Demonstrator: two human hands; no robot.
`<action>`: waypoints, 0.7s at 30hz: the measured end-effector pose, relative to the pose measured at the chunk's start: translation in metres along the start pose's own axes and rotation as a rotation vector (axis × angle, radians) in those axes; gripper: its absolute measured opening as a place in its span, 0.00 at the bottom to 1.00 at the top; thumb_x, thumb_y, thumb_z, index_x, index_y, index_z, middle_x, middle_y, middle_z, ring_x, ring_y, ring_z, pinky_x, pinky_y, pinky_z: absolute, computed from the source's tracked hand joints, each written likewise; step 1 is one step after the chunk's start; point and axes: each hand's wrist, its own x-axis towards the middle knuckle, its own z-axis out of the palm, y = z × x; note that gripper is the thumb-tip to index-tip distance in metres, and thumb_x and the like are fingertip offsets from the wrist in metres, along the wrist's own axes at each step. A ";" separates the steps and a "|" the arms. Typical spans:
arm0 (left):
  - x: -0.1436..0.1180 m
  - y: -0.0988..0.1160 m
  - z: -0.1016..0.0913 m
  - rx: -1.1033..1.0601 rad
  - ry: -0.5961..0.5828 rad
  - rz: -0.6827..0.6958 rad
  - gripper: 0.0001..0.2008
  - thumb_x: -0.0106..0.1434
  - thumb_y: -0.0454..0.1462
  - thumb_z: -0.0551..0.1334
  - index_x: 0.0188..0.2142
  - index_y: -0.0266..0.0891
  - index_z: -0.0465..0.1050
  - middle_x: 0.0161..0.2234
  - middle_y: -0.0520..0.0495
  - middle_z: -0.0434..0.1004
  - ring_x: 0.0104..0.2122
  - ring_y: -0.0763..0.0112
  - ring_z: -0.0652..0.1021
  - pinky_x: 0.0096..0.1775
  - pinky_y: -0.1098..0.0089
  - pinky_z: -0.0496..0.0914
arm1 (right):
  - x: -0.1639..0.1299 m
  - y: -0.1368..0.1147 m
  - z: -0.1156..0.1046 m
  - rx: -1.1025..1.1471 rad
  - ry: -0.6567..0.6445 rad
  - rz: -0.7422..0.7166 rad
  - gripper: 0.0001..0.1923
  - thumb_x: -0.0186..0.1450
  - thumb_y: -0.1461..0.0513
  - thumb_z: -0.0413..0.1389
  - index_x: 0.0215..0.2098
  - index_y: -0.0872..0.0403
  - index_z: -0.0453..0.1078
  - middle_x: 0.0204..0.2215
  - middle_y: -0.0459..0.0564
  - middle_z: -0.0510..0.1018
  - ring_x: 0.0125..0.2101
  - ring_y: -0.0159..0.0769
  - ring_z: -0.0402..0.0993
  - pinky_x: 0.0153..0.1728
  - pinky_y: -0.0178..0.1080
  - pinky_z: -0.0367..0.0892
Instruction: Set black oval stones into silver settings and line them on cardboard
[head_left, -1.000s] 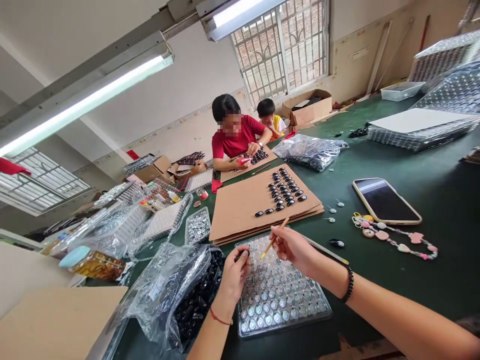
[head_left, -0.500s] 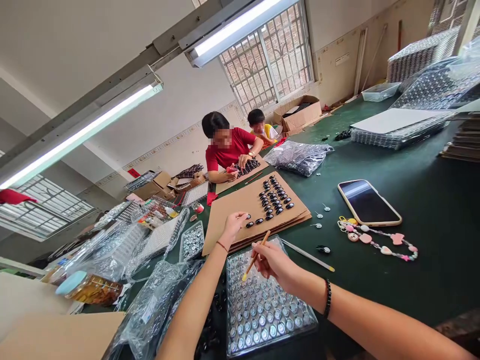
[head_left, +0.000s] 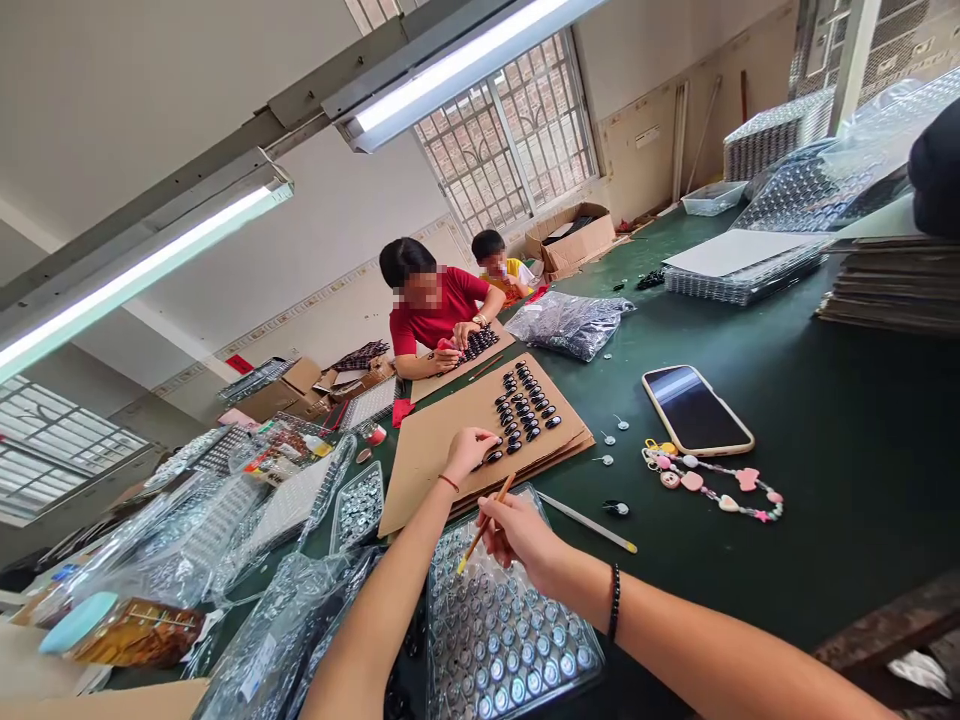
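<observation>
My left hand [head_left: 471,456] is pinched at the near end of rows of glossy black oval pieces [head_left: 532,398], on a stack of brown cardboard [head_left: 420,450]. A black oval piece shows at its fingertips, partly hidden by them. My right hand [head_left: 517,535] grips a thin wooden stick [head_left: 487,518] with a yellow tip pointing down. Beneath that hand lies a clear plastic tray [head_left: 517,665] filled with rows of round silvery discs. A pale rod with a yellow end [head_left: 589,522] rests beside the tray, close to a single black piece [head_left: 616,508].
A phone [head_left: 697,408] with a beaded strap [head_left: 731,490] lies to the right. A tub of small discs [head_left: 358,505] and plastic packaging [head_left: 277,625] sit on the left. Across the green table [head_left: 810,430], a person in red [head_left: 450,310] works on another cardboard sheet; another person sits behind.
The whole view has shifted, so the scene sits further left. My left hand has brought the black piece down to the cardboard by the row. My right hand still holds the stick over the tray.
</observation>
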 end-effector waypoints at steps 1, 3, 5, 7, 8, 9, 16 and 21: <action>0.000 0.002 -0.001 -0.035 0.006 -0.006 0.03 0.42 0.36 0.66 0.19 0.38 0.74 0.23 0.47 0.75 0.29 0.66 0.73 0.31 0.72 0.64 | 0.000 -0.001 0.000 -0.003 0.003 0.000 0.11 0.59 0.58 0.46 0.23 0.56 0.60 0.09 0.40 0.64 0.08 0.22 0.53 0.10 0.27 0.47; -0.003 0.007 -0.006 -0.134 0.022 -0.021 0.03 0.44 0.34 0.66 0.20 0.37 0.74 0.25 0.46 0.75 0.29 0.69 0.73 0.28 0.74 0.64 | -0.001 -0.006 -0.001 -0.009 0.013 -0.005 0.11 0.59 0.57 0.46 0.23 0.56 0.60 0.09 0.40 0.64 0.08 0.22 0.53 0.11 0.28 0.48; -0.010 0.009 -0.019 -0.261 0.033 -0.052 0.03 0.49 0.35 0.62 0.25 0.36 0.73 0.29 0.46 0.74 0.25 0.74 0.72 0.22 0.77 0.62 | -0.001 -0.012 -0.002 -0.011 0.030 -0.019 0.11 0.59 0.57 0.46 0.23 0.56 0.60 0.09 0.39 0.64 0.08 0.22 0.53 0.11 0.28 0.48; -0.025 0.005 -0.038 -0.393 0.028 -0.104 0.05 0.55 0.34 0.57 0.30 0.36 0.71 0.32 0.45 0.73 0.21 0.79 0.69 0.17 0.80 0.57 | -0.002 -0.017 -0.003 -0.008 0.049 -0.037 0.11 0.59 0.57 0.47 0.23 0.56 0.60 0.10 0.39 0.63 0.09 0.22 0.53 0.12 0.28 0.48; -0.036 0.001 -0.049 -0.454 0.019 -0.136 0.06 0.56 0.33 0.55 0.31 0.35 0.69 0.33 0.45 0.73 0.20 0.81 0.68 0.15 0.81 0.54 | -0.003 -0.018 -0.004 -0.007 0.056 -0.043 0.11 0.59 0.58 0.47 0.22 0.56 0.60 0.10 0.39 0.63 0.10 0.22 0.54 0.13 0.28 0.49; -0.050 -0.005 -0.058 -0.509 0.009 -0.169 0.06 0.57 0.31 0.53 0.31 0.35 0.68 0.33 0.44 0.73 0.19 0.82 0.68 0.15 0.82 0.53 | -0.003 -0.019 -0.005 -0.008 0.060 -0.046 0.11 0.59 0.58 0.47 0.22 0.56 0.60 0.11 0.39 0.63 0.10 0.22 0.54 0.13 0.28 0.49; -0.151 -0.053 -0.073 -0.875 -0.027 -0.312 0.12 0.54 0.25 0.54 0.38 0.34 0.65 0.43 0.38 0.70 0.31 0.76 0.75 0.14 0.84 0.51 | 0.001 -0.005 -0.010 -0.059 0.074 -0.014 0.12 0.58 0.56 0.48 0.23 0.56 0.60 0.11 0.40 0.63 0.10 0.22 0.54 0.13 0.28 0.47; -0.179 -0.053 -0.060 -0.800 -0.022 -0.229 0.15 0.59 0.41 0.55 0.45 0.37 0.64 0.29 0.46 0.74 0.15 0.82 0.68 0.12 0.82 0.45 | -0.002 0.005 -0.008 -0.128 0.066 0.004 0.13 0.58 0.54 0.50 0.24 0.56 0.61 0.13 0.40 0.64 0.12 0.23 0.55 0.13 0.28 0.48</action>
